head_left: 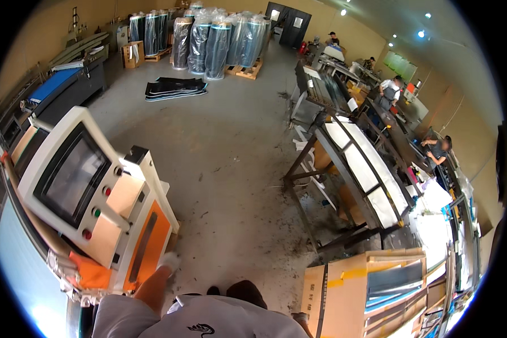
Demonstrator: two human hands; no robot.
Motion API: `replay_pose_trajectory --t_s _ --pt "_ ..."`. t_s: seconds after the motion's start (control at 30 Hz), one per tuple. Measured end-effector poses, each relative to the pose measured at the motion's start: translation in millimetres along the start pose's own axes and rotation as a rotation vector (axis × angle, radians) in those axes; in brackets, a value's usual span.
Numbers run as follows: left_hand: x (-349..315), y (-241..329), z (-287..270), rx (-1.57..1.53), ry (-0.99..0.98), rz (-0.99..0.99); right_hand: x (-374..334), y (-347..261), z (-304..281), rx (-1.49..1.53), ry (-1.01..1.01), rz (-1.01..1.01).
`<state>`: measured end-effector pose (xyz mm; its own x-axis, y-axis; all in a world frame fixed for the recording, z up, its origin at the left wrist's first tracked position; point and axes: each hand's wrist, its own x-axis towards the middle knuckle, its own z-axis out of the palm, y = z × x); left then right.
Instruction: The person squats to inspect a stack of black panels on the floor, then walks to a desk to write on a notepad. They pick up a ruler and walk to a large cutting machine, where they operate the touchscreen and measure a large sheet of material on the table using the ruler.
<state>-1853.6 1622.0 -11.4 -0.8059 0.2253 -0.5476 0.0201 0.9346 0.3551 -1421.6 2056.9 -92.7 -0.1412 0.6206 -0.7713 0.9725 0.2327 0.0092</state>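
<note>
My left hand (pixel 169 261), in what looks like a pale glove, hangs beside the lower right side of a control console (pixel 130 225). The console is white and orange, with a tilted screen (pixel 73 176) and several round buttons. I cannot tell whether this hand touches the console; its fingers are blurred. At the lower edge, my right hand (pixel 302 319) shows only in part, next to a big cardboard box (pixel 338 293). Its fingers are not clear. Inside the box's opening lie dark and blue-edged flat strips (pixel 394 284).
A metal-framed rack (pixel 372 169) with white sheets stands on the right. Behind it several people work along benches. Plastic-wrapped rolls (pixel 217 48) stand on pallets at the back, with black sheets (pixel 176 88) on the floor before them. A blue-topped machine (pixel 56 84) is at far left.
</note>
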Motion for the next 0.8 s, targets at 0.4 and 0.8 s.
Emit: replay_pose_trajectory --t_s 0.4,0.8 --pt "285 98 -58 -0.273 0.166 -0.195 192 -262 -196 0.072 -0.097 -0.025" --pt "385 35 -29 -1.245 0.02 -0.91 336 -837 -432 0.473 0.025 -0.501"
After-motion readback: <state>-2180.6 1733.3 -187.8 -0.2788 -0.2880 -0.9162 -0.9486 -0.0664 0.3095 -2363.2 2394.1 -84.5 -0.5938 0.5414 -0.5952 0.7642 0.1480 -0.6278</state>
